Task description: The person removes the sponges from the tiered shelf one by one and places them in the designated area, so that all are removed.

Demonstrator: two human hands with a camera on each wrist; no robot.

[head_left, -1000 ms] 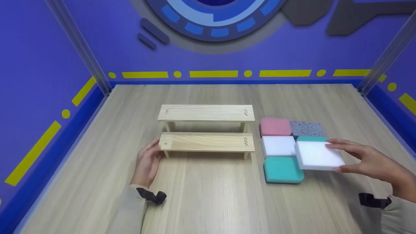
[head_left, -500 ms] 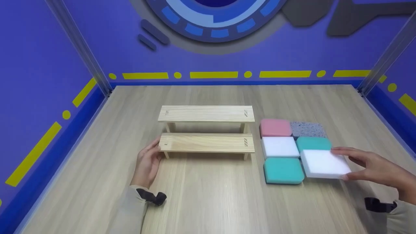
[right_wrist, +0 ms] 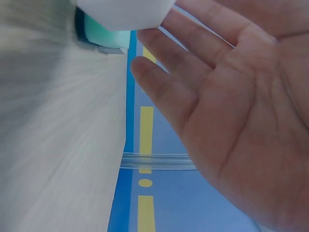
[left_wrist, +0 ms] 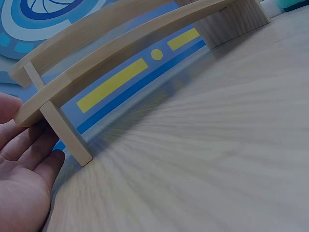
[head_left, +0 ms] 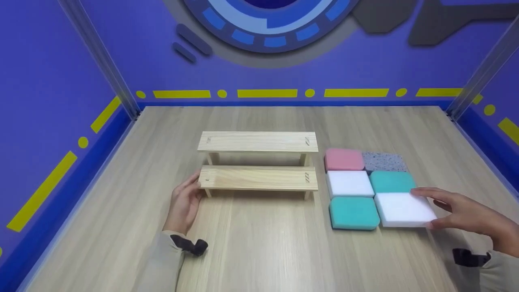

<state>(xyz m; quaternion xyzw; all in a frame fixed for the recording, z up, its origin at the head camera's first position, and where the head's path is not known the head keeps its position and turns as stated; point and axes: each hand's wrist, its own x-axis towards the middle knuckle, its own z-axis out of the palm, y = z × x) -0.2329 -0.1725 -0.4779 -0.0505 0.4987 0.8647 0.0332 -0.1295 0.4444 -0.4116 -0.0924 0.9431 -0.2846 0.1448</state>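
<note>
My right hand (head_left: 466,213) pinches a white sponge (head_left: 405,209) by its right side, thumb at the front corner and fingers at the back one. This sponge lies flat at the front right of a two-column block of sponges. Behind it is a teal sponge (head_left: 392,181); to its left, another teal sponge (head_left: 353,213). With my left hand (head_left: 184,205) I grip the left end of a two-step wooden rack (head_left: 257,178). In the left wrist view the thumb is at the board's end and the fingers (left_wrist: 29,150) reach under it beside the leg (left_wrist: 67,135).
Further back in the block are a second white sponge (head_left: 349,183), a pink sponge (head_left: 344,159) and a speckled grey sponge (head_left: 384,161). Blue panels with yellow marks (head_left: 267,93) wall in the wooden table (head_left: 259,251) at the back and both sides.
My right hand has brought the white sponge down and toward me, from over the teal sponge to the front right of the block. The left hand and rack have stayed put.
</note>
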